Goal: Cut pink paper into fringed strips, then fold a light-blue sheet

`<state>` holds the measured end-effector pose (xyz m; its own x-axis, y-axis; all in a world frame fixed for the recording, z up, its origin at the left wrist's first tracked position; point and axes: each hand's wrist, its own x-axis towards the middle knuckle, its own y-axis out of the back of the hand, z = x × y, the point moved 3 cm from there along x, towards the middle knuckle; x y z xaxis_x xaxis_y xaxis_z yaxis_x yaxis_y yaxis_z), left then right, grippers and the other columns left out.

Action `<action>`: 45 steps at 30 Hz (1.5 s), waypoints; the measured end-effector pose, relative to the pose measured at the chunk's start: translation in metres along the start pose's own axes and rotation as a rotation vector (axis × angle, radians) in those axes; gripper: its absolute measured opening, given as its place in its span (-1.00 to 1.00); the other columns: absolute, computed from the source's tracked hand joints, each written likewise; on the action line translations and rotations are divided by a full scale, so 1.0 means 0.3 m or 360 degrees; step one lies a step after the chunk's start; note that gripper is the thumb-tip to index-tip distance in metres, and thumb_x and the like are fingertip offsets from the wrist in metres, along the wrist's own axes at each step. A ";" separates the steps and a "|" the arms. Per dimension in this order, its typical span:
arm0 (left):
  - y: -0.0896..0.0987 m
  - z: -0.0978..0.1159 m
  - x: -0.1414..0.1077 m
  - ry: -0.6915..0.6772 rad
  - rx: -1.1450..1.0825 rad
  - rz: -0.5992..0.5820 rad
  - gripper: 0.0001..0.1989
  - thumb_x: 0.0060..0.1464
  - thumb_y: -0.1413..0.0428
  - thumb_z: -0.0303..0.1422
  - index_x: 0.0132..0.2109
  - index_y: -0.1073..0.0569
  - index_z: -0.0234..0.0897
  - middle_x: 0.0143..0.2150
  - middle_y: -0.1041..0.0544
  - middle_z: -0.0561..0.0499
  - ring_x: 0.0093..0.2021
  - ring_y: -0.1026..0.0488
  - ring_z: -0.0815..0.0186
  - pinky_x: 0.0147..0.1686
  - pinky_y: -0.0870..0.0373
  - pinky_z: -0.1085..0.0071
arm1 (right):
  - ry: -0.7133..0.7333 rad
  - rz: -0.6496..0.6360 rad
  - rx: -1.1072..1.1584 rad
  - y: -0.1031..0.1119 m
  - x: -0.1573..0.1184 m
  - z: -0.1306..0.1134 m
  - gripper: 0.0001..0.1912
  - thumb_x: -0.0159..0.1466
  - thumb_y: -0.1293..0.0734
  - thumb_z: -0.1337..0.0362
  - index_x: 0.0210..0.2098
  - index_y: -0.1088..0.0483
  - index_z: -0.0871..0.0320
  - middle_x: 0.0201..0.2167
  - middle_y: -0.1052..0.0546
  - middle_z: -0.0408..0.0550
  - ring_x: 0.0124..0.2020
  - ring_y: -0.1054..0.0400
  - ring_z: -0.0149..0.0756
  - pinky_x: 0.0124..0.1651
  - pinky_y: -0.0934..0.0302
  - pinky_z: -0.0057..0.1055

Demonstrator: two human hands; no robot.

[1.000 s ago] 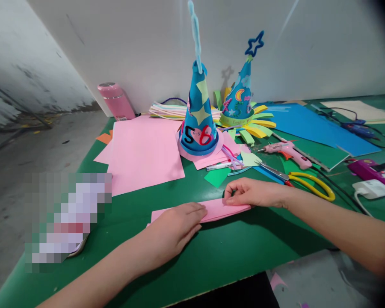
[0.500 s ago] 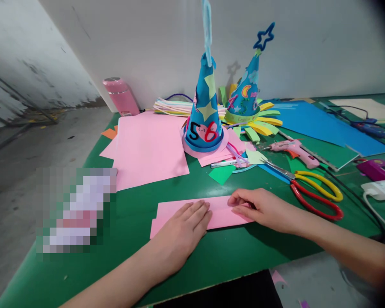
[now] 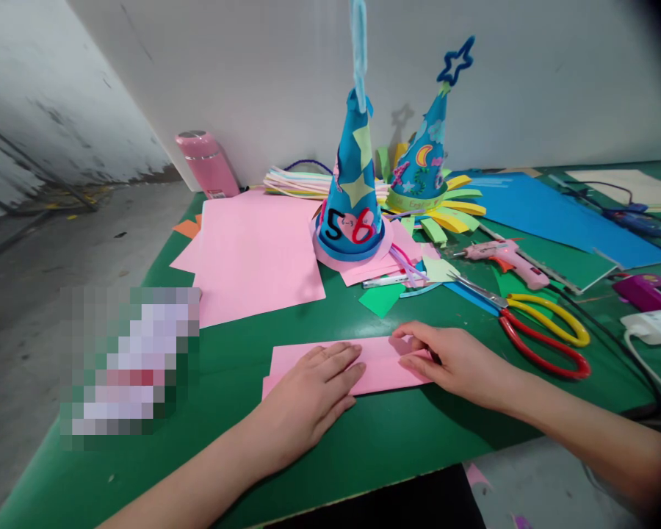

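A folded pink paper strip point(image 3: 383, 375) lies on the green table near its front edge. Across its left part my left hand point(image 3: 313, 389) rests palm down, with its fingers stretched out over the paper. My right hand point(image 3: 446, 360) is at the strip's right end, thumb and fingers curled round the paper's edge. Behind the strip stands a blue cone hat point(image 3: 355, 184) with a black 5 and a red 6. Scissors point(image 3: 507, 308) with one red and one yellow handle lie beyond my right hand.
A large pink sheet point(image 3: 258, 253) lies at the back left, near a pink bottle point(image 3: 208, 165). Further right are a second cone hat point(image 3: 425, 158), a pink glue gun point(image 3: 510, 261) and a blue sheet point(image 3: 556, 213). Cables run along the right side.
My left hand has shifted slightly, and its fingers are a little more spread on the paper. My right hand has hardly moved and keeps its grip at the right end.
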<state>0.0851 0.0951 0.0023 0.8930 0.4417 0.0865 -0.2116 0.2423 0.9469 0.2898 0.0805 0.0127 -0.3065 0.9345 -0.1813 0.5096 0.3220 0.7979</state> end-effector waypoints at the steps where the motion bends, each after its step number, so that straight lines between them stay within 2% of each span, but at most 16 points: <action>1: -0.002 -0.003 -0.002 -0.0002 -0.0009 0.0004 -0.65 0.14 0.13 -0.37 0.08 -0.23 -0.27 0.14 -0.24 -0.12 0.13 -0.14 0.23 0.05 -0.16 0.23 | 0.0009 0.0020 -0.0005 -0.001 -0.001 0.000 -0.75 0.17 -0.18 0.22 -0.13 -0.24 0.03 -0.45 -0.44 -0.16 -0.44 -0.32 -0.32 -0.48 -0.06 -0.48; 9: -0.016 0.008 -0.006 -0.0086 0.0250 -0.0019 -0.66 0.15 0.15 -0.39 0.07 -0.25 -0.29 0.14 -0.23 -0.19 0.12 -0.17 0.12 0.00 -0.20 0.14 | 0.0089 0.0081 -0.0055 -0.011 -0.007 0.001 -0.74 0.18 -0.18 0.27 -0.12 -0.24 0.08 -0.26 -0.46 -0.08 -0.30 -0.34 -0.29 -0.33 -0.17 -0.44; 14: -0.011 0.009 0.000 -0.0092 0.0279 -0.0037 -0.66 0.16 0.17 -0.38 0.06 -0.26 -0.28 0.14 -0.24 -0.16 0.11 -0.18 0.13 -0.01 -0.20 0.13 | 0.0144 0.0132 -0.0165 -0.021 -0.017 0.005 -0.71 0.21 -0.16 0.27 -0.07 -0.22 0.12 -0.16 -0.44 -0.05 -0.20 -0.33 -0.27 -0.21 -0.20 -0.38; 20: -0.004 0.011 -0.006 -0.0065 0.0253 -0.0159 -0.61 0.17 0.19 -0.33 0.12 -0.18 -0.28 0.19 -0.13 -0.16 0.17 -0.07 0.13 0.05 -0.11 0.13 | 0.0159 0.0228 -0.0272 -0.040 -0.026 0.020 -0.70 0.22 -0.15 0.21 -0.08 -0.23 0.14 -0.20 -0.43 -0.03 -0.26 -0.33 -0.25 -0.26 -0.22 -0.35; 25: 0.008 0.016 -0.018 -0.0036 0.0197 -0.0346 -0.44 0.11 0.20 -0.10 0.19 -0.04 -0.30 0.24 0.03 -0.17 0.21 0.08 0.10 0.10 0.00 0.10 | 0.0171 0.0385 -0.0399 -0.041 -0.040 0.030 -0.68 0.22 -0.15 0.20 -0.08 -0.26 0.20 -0.26 -0.41 0.04 -0.29 -0.28 -0.22 -0.27 -0.19 -0.29; 29: 0.007 0.013 -0.021 -0.0013 0.0170 -0.0394 -0.40 0.10 0.23 -0.06 0.21 -0.01 -0.28 0.25 0.06 -0.16 0.22 0.13 0.12 0.13 0.05 0.11 | 0.0422 0.0654 -0.0583 -0.058 -0.091 -0.042 -0.75 0.23 -0.15 0.32 -0.11 -0.31 0.09 -0.20 -0.43 -0.07 -0.16 -0.21 -0.24 -0.16 -0.06 -0.29; 32: 0.004 0.011 -0.019 -0.0002 0.0178 -0.0396 -0.41 0.10 0.21 -0.07 0.21 0.00 -0.26 0.26 0.07 -0.15 0.23 0.15 0.13 0.13 0.07 0.13 | 0.0565 0.0466 -0.0564 -0.104 -0.123 -0.103 -0.66 0.22 -0.16 0.25 0.00 -0.22 0.06 -0.09 -0.40 -0.15 -0.08 -0.15 -0.28 -0.07 0.00 -0.33; 34: 0.003 0.010 -0.018 0.0000 0.0193 -0.0389 -0.41 0.10 0.21 -0.07 0.21 0.00 -0.26 0.26 0.08 -0.14 0.23 0.16 0.14 0.14 0.08 0.14 | 0.0545 0.0307 -0.0539 -0.129 -0.130 -0.121 -0.57 0.22 -0.15 0.15 0.07 -0.13 0.07 0.00 -0.33 -0.15 -0.04 -0.11 -0.25 -0.02 0.03 -0.31; 36: 0.004 0.011 -0.019 -0.0010 0.0210 -0.0378 -0.41 0.10 0.21 -0.07 0.21 0.01 -0.26 0.26 0.08 -0.14 0.23 0.17 0.15 0.14 0.08 0.16 | 0.0504 0.0230 -0.0532 -0.139 -0.129 -0.124 -0.53 0.22 -0.13 0.08 0.09 -0.10 0.05 0.03 -0.29 -0.17 -0.03 -0.09 -0.23 -0.01 0.05 -0.29; 40: 0.008 0.023 -0.026 -0.0053 0.0293 -0.0336 -0.42 0.11 0.19 -0.09 0.21 0.04 -0.25 0.26 0.08 -0.13 0.24 0.18 0.16 0.14 0.17 0.10 | 0.0498 0.0212 -0.0568 -0.135 -0.122 -0.117 -0.54 0.22 -0.11 0.05 0.09 -0.11 0.02 0.02 -0.30 -0.20 -0.03 -0.09 -0.24 -0.01 0.07 -0.27; 45: 0.019 0.059 -0.039 -0.0136 0.0418 -0.0182 -0.43 0.10 0.19 -0.09 0.20 -0.01 -0.27 0.25 0.00 -0.13 0.24 0.19 0.13 0.13 0.44 0.01 | 0.0499 0.0264 -0.0613 -0.136 -0.124 -0.116 -0.54 0.21 -0.12 0.05 0.08 -0.13 0.02 0.01 -0.32 -0.20 -0.04 -0.10 -0.25 -0.03 0.08 -0.29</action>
<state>0.0806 0.0760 0.0122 0.9376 0.3475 -0.0098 -0.0079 0.0496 0.9987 0.2525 0.0271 0.0070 -0.5027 0.8588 0.0991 0.2570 0.0390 0.9656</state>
